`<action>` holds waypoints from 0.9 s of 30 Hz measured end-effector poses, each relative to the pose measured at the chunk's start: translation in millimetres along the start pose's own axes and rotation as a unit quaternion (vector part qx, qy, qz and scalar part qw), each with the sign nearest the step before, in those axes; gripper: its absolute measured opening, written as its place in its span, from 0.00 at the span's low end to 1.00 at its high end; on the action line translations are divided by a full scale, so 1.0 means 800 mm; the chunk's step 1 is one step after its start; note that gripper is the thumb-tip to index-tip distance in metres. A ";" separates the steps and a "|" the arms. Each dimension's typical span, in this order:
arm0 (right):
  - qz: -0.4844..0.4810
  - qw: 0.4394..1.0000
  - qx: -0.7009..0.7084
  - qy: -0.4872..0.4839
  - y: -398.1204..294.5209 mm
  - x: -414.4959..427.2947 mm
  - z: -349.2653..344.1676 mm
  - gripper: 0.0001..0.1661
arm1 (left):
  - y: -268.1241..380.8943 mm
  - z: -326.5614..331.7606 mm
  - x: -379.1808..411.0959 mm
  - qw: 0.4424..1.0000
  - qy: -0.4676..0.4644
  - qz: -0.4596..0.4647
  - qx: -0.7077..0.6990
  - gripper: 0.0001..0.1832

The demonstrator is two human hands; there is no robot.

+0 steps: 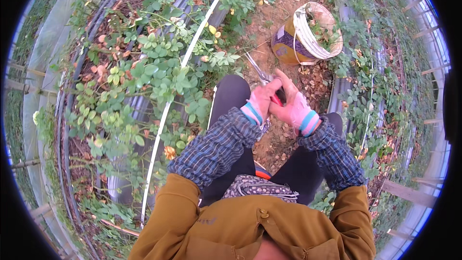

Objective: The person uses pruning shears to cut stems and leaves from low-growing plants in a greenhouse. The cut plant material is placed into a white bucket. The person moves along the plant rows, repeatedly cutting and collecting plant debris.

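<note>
My right hand (293, 105), in a pink glove with a blue-striped cuff and bare fingertips, is closed around the red handle (276, 99) of a pair of pruning shears (260, 72). The metal tips point up and to the left. My left hand (262, 96), gloved alike, touches the shears from the left near the pivot; whether its fingers grip them is hard to tell. Both hands meet above the soil path between my knees. Leafy rose bushes (162, 76) stand to the left of the hands.
A tilted yellow and purple bucket (288, 45) with a white rim holds green cuttings (320, 36) ahead on the right. A white strap (196, 38) runs through the left plants. More plants (386, 90) grow on the right. Black pipes (75, 65) line the far left bed.
</note>
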State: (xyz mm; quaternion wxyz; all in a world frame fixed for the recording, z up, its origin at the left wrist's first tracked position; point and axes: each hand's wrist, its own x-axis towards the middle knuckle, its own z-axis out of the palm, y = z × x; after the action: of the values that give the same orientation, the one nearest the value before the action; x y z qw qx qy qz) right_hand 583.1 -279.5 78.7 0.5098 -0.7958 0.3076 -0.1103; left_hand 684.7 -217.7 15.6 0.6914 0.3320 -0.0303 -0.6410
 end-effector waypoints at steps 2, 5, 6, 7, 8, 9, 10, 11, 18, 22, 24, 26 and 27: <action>0.054 0.982 0.158 -0.092 -0.014 0.031 -0.016 0.48 | 0.022 -0.013 0.018 0.996 -0.003 0.036 -0.079 0.13; 0.075 0.978 0.196 0.016 0.062 0.120 -0.040 0.41 | 0.076 -0.002 0.062 0.979 0.152 0.134 0.011 0.10; 0.115 0.983 0.141 0.024 0.085 0.151 -0.051 0.41 | 0.089 0.006 0.078 0.973 0.139 0.180 -0.030 0.10; 0.099 0.994 0.029 0.030 0.133 0.185 -0.057 0.42 | 0.100 0.015 0.090 0.976 0.119 0.179 -0.038 0.09; 0.079 0.994 -0.072 0.021 0.199 0.218 -0.043 0.43 | 0.108 0.023 0.098 0.975 0.129 0.177 -0.020 0.09; 0.054 0.984 -0.171 0.012 0.246 0.247 -0.022 0.44 | 0.112 0.021 0.107 0.974 0.140 0.176 -0.001 0.09; 0.050 0.980 -0.191 -0.026 0.265 0.269 -0.002 0.45 | 0.105 0.007 0.118 0.973 0.155 0.170 0.031 0.09; 0.046 0.974 -0.211 -0.065 0.284 0.293 0.025 0.46 | 0.101 -0.012 0.122 0.979 0.146 0.138 0.040 0.09; -0.037 0.969 -0.244 0.004 0.329 0.463 0.198 0.46 | 0.127 -0.060 0.131 0.961 0.258 0.086 -0.045 0.08; -0.155 0.934 -0.323 -0.016 0.348 0.537 0.241 0.49 | 0.138 -0.072 0.138 0.957 0.263 0.091 -0.078 0.10; -0.139 0.898 -0.406 0.103 0.399 0.584 0.260 0.46 | 0.141 -0.079 0.141 0.958 0.274 0.066 -0.056 0.10; 0.020 0.759 -0.641 0.115 0.460 0.630 0.286 0.39 | 0.143 -0.079 0.147 0.953 0.291 0.055 -0.068 0.10; 0.014 0.746 -0.657 0.107 0.486 0.633 0.300 0.36 | 0.143 -0.087 0.146 0.948 0.305 0.053 -0.079 0.10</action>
State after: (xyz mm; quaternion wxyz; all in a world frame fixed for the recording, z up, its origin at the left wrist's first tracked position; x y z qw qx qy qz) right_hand 952.5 -519.1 -442.5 -0.1741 -0.9127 0.3673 0.0415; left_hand 836.8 -299.0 -26.2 0.7245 0.4540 0.2147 -0.4721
